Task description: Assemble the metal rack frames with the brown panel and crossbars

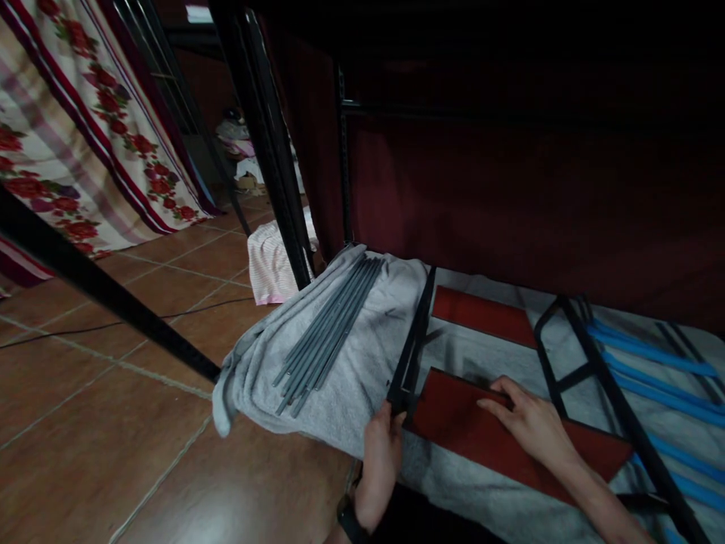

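My left hand (381,453) grips the near end of a black metal bar (415,340) that lies on a grey cloth (351,370) spread on the floor. My right hand (529,423) rests with fingers laid flat on a dark red panel (481,434), close to the bar's end. A second dark red panel (481,313) lies further back. A bundle of several grey rods (331,329) lies on the cloth to the left of the bar.
A black metal frame (600,385) with blue rods (651,351) lies at the right. Black rack posts (266,143) rise at the centre and a slanted black bar (102,291) crosses the tiled floor. A floral curtain (73,128) hangs at the left. A pink cloth (272,264) lies behind.
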A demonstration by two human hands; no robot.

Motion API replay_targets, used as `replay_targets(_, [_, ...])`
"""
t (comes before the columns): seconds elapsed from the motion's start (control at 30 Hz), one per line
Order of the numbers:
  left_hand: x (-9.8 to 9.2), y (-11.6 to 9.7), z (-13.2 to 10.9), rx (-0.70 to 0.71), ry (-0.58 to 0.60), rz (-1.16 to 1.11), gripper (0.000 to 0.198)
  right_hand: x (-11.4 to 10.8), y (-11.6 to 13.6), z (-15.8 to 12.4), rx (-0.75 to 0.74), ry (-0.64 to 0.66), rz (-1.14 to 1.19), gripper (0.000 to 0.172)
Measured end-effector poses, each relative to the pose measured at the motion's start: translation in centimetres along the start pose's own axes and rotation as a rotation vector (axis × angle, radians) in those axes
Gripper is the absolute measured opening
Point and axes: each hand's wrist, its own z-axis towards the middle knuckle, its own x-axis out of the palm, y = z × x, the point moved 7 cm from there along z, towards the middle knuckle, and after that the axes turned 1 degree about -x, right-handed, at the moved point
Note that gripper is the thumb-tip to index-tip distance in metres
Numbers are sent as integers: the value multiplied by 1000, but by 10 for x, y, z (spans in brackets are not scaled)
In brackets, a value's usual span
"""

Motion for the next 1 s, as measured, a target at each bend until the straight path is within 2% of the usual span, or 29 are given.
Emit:
replay_targets(0.1, [-3,-3,2,-27,-38,15,21,-2,-4,-2,9,-15,-3,34])
replay_targets(0.23, [3,-5,-2,-15,-3,61,22,-3,-1,-5,-15,-37,-36,33])
replay_targets(0.33, [5,-5,-4,-8,-1,25,22,-2,4,-7,-49,-53,-54,31])
replay_targets(0.47, [1,-10,-1,-15,-54,-34,24,-3,3,-9,-54,-103,-73,32])
replay_targets(0.53, [3,-14,1,17,-35,-28,25,-2,1,-8,-58,-127,-83,33])
replay_targets(0.67, [12,-12,1,95,40,51,29,2,6,-5,-89,-105,-82,32])
replay_targets(0.83, [14,11,2,113,15,192,38,-5,15,-2,-49,-47,-64,31])
replay_targets(1.0, [19,6,-2,216,2,367,36,-16,21,-4,-32,-15,-42,31])
